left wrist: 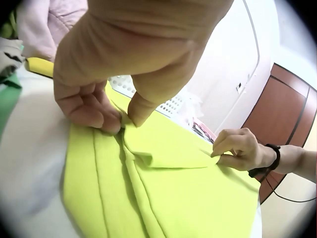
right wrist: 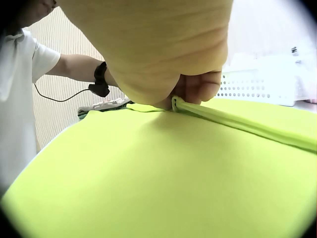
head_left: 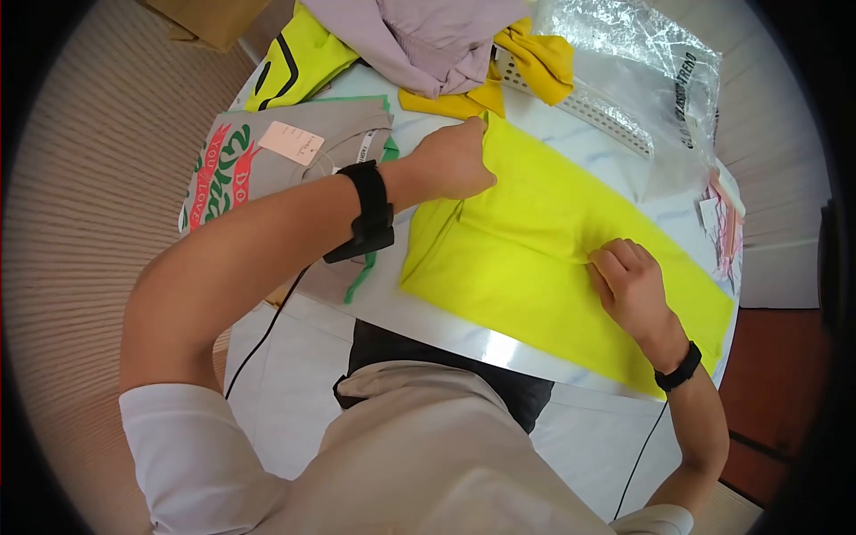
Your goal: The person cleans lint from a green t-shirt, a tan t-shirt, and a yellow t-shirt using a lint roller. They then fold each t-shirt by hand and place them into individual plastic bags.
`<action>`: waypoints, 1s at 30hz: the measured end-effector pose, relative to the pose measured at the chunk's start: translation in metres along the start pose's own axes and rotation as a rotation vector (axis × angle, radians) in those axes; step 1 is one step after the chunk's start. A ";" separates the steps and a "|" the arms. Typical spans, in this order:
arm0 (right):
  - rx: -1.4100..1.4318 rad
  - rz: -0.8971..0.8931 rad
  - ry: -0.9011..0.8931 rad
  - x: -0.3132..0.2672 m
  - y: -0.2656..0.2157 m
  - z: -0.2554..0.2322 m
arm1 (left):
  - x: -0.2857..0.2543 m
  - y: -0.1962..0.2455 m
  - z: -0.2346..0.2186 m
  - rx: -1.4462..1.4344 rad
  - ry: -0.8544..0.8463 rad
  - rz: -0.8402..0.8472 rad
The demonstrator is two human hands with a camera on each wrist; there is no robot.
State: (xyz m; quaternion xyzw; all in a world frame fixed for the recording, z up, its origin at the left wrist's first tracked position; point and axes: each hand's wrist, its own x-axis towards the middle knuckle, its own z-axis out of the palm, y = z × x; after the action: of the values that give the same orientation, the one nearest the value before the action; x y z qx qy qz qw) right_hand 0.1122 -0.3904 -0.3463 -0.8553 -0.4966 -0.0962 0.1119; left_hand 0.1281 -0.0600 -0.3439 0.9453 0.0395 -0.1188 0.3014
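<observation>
A bright yellow-green cloth (head_left: 535, 294) lies folded over the table, spreading from the middle to the right in the head view. My left hand (head_left: 453, 160) pinches its upper left corner; in the left wrist view the thumb and curled fingers (left wrist: 101, 111) grip a layered edge. Further right, my right hand (head_left: 629, 281) pinches a fold near the middle of the cloth. The right wrist view shows a raised edge of the cloth (right wrist: 237, 124) held between the thumb and fingers of my right hand (right wrist: 163, 64).
A grey printed garment (head_left: 294, 147) with a pink tag (head_left: 291, 143) lies at the left. Behind are a mauve cloth (head_left: 419, 40), a mustard cloth (head_left: 539, 62), a white perforated basket (head_left: 588, 105) and a clear plastic bag (head_left: 660, 80). Pink strings (head_left: 727, 232) lie by the right edge.
</observation>
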 end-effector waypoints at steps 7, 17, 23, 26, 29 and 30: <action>-0.078 -0.200 0.032 -0.009 0.000 -0.003 | 0.001 -0.020 0.000 -0.250 -0.011 0.022; -0.060 -0.152 -0.004 -0.022 0.002 -0.003 | -0.038 0.000 0.030 0.170 0.313 0.747; -0.006 -0.130 -0.149 -0.060 0.004 -0.017 | -0.049 -0.010 0.032 0.465 -0.010 0.912; -0.068 0.019 -0.162 -0.081 0.005 -0.035 | -0.051 -0.024 0.028 0.586 -0.024 0.866; -0.082 0.203 -0.220 -0.116 0.015 -0.040 | -0.053 -0.027 0.021 0.537 -0.061 0.752; -0.073 0.260 -0.250 -0.129 0.016 -0.039 | -0.056 -0.019 0.017 0.598 -0.060 0.694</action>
State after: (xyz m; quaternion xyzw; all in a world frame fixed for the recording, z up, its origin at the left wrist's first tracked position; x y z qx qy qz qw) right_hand 0.0613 -0.5161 -0.3464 -0.9211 -0.3881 0.0083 0.0298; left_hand 0.0674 -0.0547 -0.3541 0.9441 -0.3243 -0.0442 0.0383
